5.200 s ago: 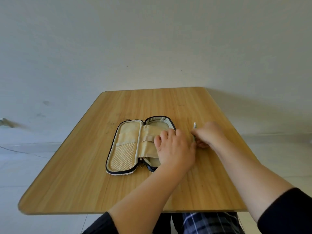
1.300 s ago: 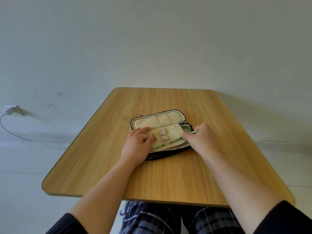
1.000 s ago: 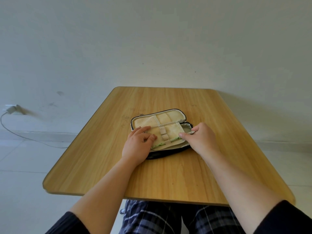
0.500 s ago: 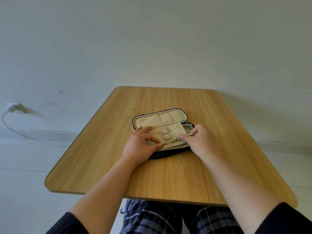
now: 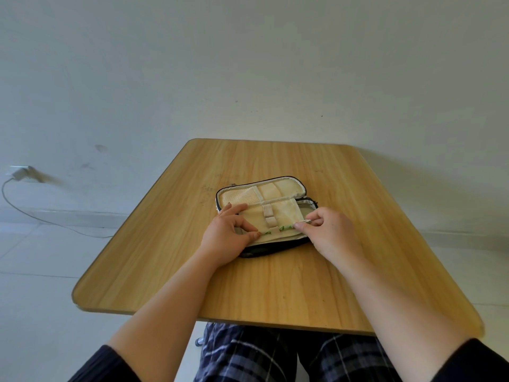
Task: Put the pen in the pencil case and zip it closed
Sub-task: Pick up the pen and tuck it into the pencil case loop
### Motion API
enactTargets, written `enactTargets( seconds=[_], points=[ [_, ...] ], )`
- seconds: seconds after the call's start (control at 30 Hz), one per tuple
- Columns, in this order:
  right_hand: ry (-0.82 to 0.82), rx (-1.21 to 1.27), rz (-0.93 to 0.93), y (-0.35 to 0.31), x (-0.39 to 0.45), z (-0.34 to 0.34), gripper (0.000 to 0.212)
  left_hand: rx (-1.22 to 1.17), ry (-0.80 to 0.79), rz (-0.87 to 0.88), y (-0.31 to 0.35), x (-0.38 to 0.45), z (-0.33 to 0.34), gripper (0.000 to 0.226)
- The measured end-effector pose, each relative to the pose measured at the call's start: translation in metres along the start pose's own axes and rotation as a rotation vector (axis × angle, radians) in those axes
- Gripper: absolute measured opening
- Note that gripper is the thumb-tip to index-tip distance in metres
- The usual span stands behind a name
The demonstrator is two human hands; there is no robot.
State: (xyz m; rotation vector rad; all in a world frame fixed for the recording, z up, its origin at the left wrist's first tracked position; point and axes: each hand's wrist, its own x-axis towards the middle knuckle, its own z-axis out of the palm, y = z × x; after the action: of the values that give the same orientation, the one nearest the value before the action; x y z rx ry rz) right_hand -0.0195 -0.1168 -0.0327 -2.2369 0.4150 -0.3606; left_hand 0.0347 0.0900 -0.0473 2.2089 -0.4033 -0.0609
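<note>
Pen (image 5: 285,228) lying left-right through case (image 5: 275,193) loop; right hand (image 5: 329,234) pinching its right end, left hand (image 5: 228,238) fingertips on other tip.

No legible text, label, brand, number or sign is presented. Faint dark marks are seen on the tabletop (image 5: 209,188) at 10 o'clock of the pencil case (image 5: 275,213), but cannot be read.

A wooden table (image 5: 275,285) with rounded corners stands against a pale wall (image 5: 248,64), where a plug (image 5: 19,172) at the left trails a cable (image 5: 41,220) across the tiled floor (image 5: 33,312).
</note>
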Motion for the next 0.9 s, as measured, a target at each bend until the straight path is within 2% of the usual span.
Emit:
enactTargets(
  seconds=[0.33, 0.77, 0.9],
  points=[
    [-0.005, 0.045, 0.009, 0.0012, -0.0012, 0.0031, 0.015, -0.035, -0.009, -0.010, -0.0031, 0.0006, -0.0039, 0.003],
    [-0.049, 0.005, 0.005, -0.0018, -0.0015, 0.0050, 0.020, -0.022, -0.020, -0.026, -0.0035, 0.0002, -0.0072, 0.012],
    [-0.050, -0.009, 0.000, -0.0021, -0.0017, 0.0052, 0.021, 0.002, -0.027, -0.018, -0.0044, 0.0009, -0.0080, 0.009]
  ],
)
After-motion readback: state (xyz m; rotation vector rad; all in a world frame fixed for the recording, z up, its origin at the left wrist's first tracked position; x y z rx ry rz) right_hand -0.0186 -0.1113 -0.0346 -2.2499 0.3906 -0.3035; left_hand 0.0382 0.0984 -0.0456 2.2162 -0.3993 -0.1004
